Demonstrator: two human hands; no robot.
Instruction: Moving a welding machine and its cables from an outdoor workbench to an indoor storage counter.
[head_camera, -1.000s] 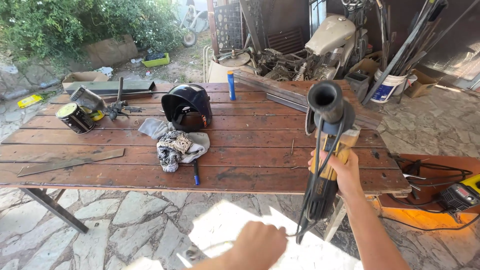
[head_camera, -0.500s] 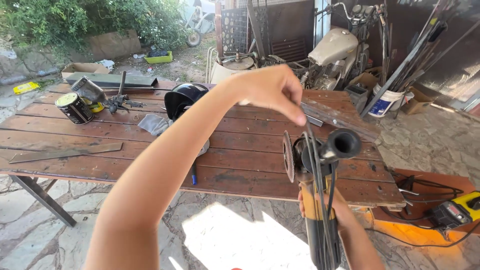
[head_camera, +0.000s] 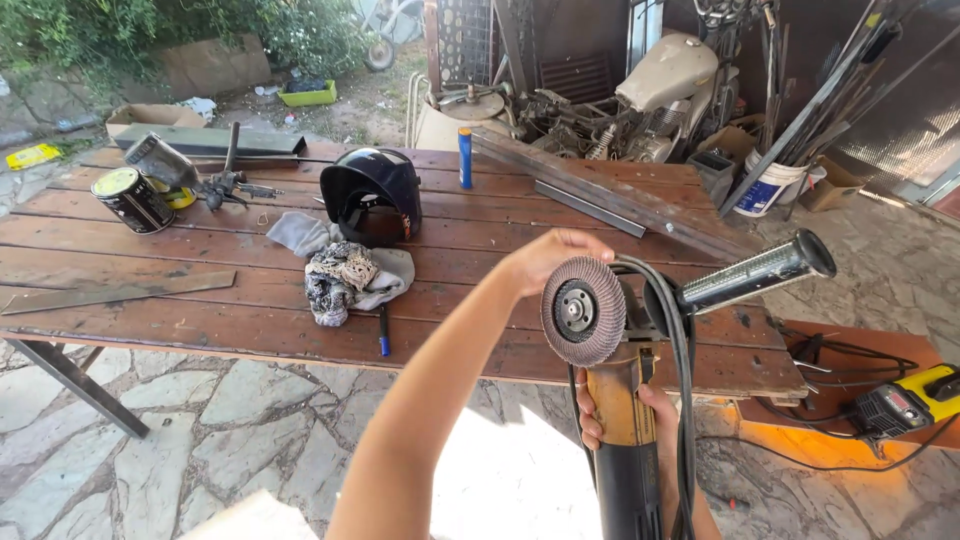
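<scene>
A round tin (head_camera: 132, 199) with a black labelled wall and a yellow-green lid lies tilted at the far left of the wooden surface (head_camera: 200, 320), and a slim blue tube (head_camera: 465, 157) stands upright near its far edge. Beyond the surface, an open brown cardboard box (head_camera: 150, 117) sits on the ground at the left. A white bucket with a blue label (head_camera: 765, 185) stands at the right, with a second cardboard box (head_camera: 830, 185) just beside it.
</scene>
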